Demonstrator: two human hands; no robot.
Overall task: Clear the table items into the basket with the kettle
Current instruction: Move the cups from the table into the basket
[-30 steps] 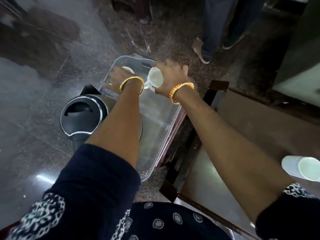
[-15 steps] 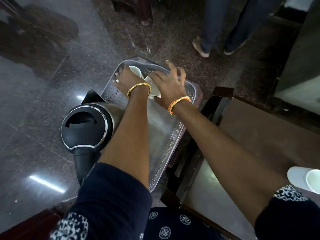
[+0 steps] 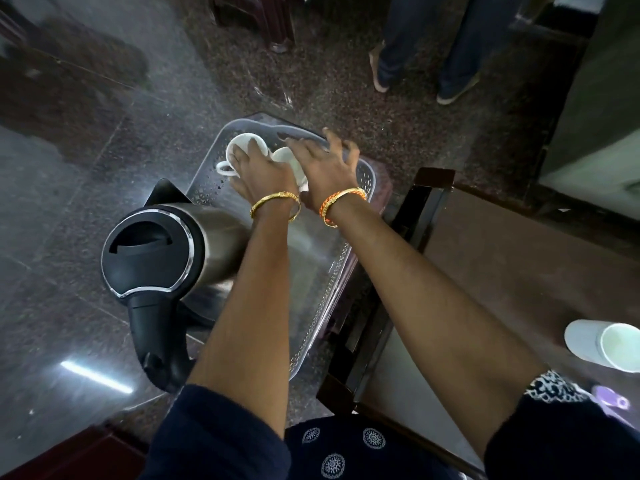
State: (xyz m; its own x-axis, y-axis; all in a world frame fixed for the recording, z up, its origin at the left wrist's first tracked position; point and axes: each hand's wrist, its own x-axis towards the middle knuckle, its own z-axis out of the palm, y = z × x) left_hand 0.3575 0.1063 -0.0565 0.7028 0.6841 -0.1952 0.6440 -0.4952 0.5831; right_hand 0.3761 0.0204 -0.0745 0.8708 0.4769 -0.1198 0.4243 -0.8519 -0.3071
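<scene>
A clear perforated basket (image 3: 341, 271) stands beside the table, with a steel kettle (image 3: 149, 251) with a black lid in its near left part. At the basket's far end my left hand (image 3: 263, 171) grips a white cup (image 3: 242, 142) lying on its side, handle to the left. A second white cup (image 3: 285, 155) lies right beside it. My right hand (image 3: 325, 164) hovers over that cup with its fingers spread, holding nothing. Another white cup (image 3: 602, 344) lies on its side on the brown table (image 3: 519, 271) at the right.
A person's legs and shoes (image 3: 415, 46) stand on the speckled floor beyond the basket. The table's dark frame (image 3: 426, 209) runs along the basket's right side. A small purple object (image 3: 611, 400) lies near the table's front right edge.
Both hands went down into the far end of the basket. My right hand let go of its cup and spread its fingers. My left hand still holds its cup.
</scene>
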